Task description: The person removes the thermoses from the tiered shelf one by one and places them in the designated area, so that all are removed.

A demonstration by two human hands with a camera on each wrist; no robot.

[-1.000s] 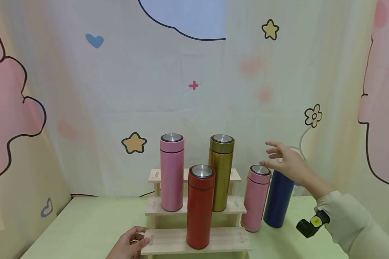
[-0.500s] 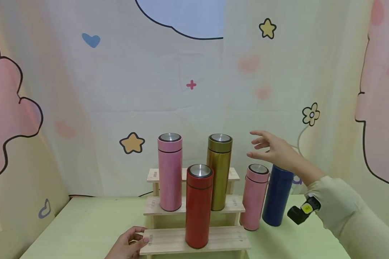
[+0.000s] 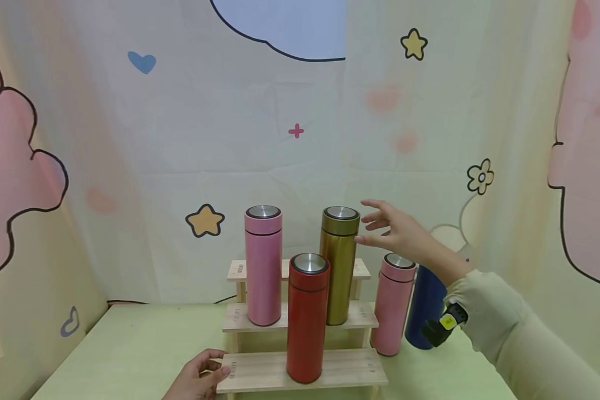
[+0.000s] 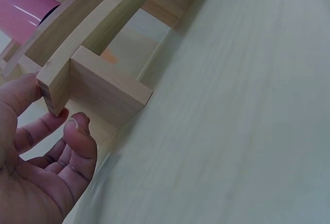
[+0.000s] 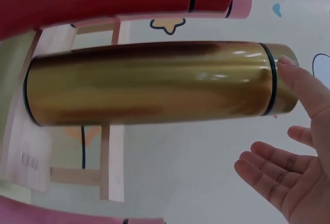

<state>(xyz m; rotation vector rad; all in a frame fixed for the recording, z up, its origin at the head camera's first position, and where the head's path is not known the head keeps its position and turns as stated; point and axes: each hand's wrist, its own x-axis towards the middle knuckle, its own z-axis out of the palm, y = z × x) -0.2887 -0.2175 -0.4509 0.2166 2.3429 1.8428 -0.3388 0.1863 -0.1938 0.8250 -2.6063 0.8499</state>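
A three-step wooden display stand (image 3: 260,375) holds a red thermos (image 3: 306,333) on its lowest board. On the middle board stand a taller pink thermos (image 3: 264,266) and a gold thermos (image 3: 339,278). My left hand (image 3: 196,376) pinches the left end of the lowest board; the left wrist view shows its thumb and a finger on either side of the board end (image 4: 54,87). Beside the gold thermos's cap, my right hand (image 3: 402,236) has spread, relaxed fingers. In the right wrist view one fingertip overlaps the gold cap (image 5: 282,80); contact cannot be told.
Right of the stand, a shorter pink thermos (image 3: 392,311) and a blue thermos (image 3: 424,311) stand on the pale green table (image 3: 145,344). The right forearm partly covers the blue one. A printed cloth (image 3: 220,128) hangs behind.
My right hand has moved left and slightly up, from over the shorter pink and blue thermoses to the gold thermos's cap. My left hand has stayed on the board.
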